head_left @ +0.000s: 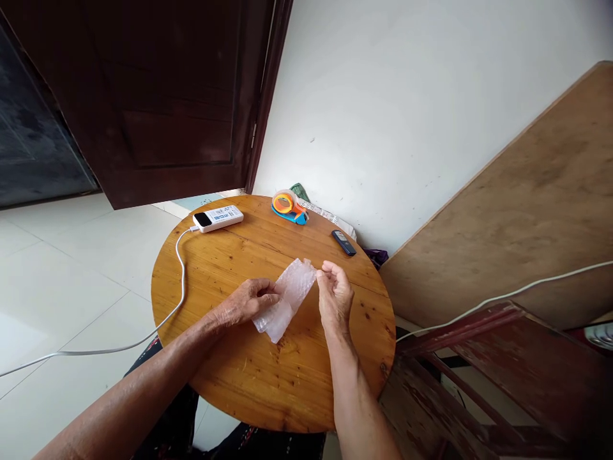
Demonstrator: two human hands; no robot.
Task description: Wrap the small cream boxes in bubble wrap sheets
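A flat, clear strip of bubble wrap [293,292] lies slantwise over the middle of the round wooden table [268,383]. My left hand [249,300] grips its left edge, thumb on top, with some fingers hidden. At the upper right corner of the wrap, my right hand [336,291] has thumb and forefinger pinched together, with a small loose bit of clear film beside them. Whether anything is inside the wrap cannot be made out.
A white power bank [219,218] with a plugged-in white cable [183,281] sits at the back left. Behind the wrap stand a blue-and-orange tape dispenser [289,207] and a small dark handheld device [343,243]. A white wall [383,115] rises behind the table; a dark red wooden chair [517,364] is right.
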